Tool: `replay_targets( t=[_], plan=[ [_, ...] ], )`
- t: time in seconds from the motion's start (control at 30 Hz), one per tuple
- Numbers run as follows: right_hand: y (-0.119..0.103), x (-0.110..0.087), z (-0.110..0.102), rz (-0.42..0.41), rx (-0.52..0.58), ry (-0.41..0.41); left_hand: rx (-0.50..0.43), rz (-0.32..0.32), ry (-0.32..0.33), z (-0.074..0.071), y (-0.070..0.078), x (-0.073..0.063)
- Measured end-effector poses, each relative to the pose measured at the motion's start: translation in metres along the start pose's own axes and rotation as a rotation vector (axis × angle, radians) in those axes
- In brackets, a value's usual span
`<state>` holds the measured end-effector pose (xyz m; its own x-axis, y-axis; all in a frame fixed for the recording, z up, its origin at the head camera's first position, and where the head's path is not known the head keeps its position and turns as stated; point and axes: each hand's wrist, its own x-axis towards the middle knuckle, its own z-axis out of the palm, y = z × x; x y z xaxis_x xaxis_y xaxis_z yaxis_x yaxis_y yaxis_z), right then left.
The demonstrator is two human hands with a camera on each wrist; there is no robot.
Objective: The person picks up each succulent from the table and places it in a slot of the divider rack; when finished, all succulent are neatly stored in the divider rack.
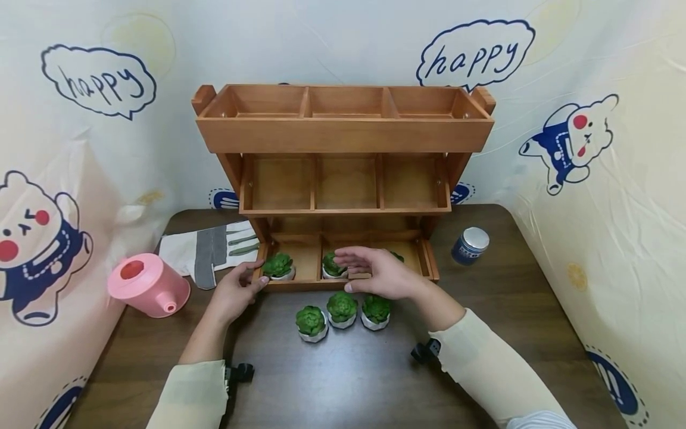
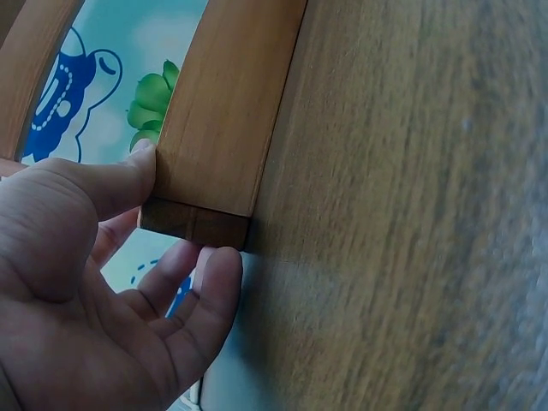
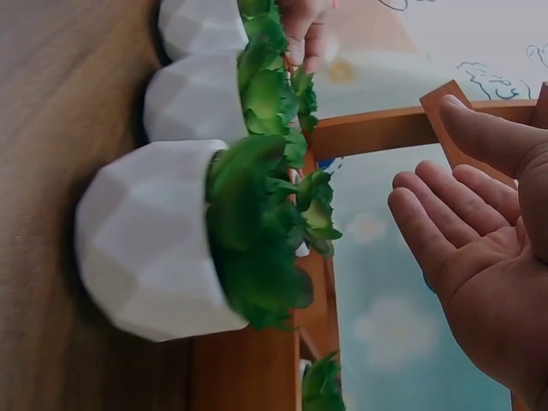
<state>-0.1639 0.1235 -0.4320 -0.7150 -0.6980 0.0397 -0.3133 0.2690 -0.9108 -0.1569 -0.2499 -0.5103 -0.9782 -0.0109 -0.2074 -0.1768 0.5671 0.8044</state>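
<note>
The left hand (image 1: 236,293) pinches a lower corner of the wooden shelf (image 1: 343,136), likely steadying it. The right hand (image 1: 383,274), empty, fingers extended, hovers by the shelf's front; potted succulents (image 1: 342,307) stand inside and before it.

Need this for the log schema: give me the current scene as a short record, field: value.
furniture: three-tier wooden shelf, three compartments per tier
bottom tier: one potted plant per compartment, left, middle, right, the last mostly hidden in the head view
table front: three more potted plants on dark table
left hand: left hand holds bottom tier's front left corner
right hand: right hand open, holding nothing
left side: pink watering can
right side: blue jar
</note>
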Motion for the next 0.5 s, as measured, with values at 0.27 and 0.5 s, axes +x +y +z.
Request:
replay_targets(
  t=[0.27,0.5],
  plan=[
    [0.009,-0.022,0.003,-0.011,0.003,0.029,0.001,0.001,-0.002,0.001,0.0,0.001],
    [0.021,-0.04,0.006,-0.004,-0.052,0.034,0.002,-0.002,-0.01,0.001,0.0,0.0]
  ],
)
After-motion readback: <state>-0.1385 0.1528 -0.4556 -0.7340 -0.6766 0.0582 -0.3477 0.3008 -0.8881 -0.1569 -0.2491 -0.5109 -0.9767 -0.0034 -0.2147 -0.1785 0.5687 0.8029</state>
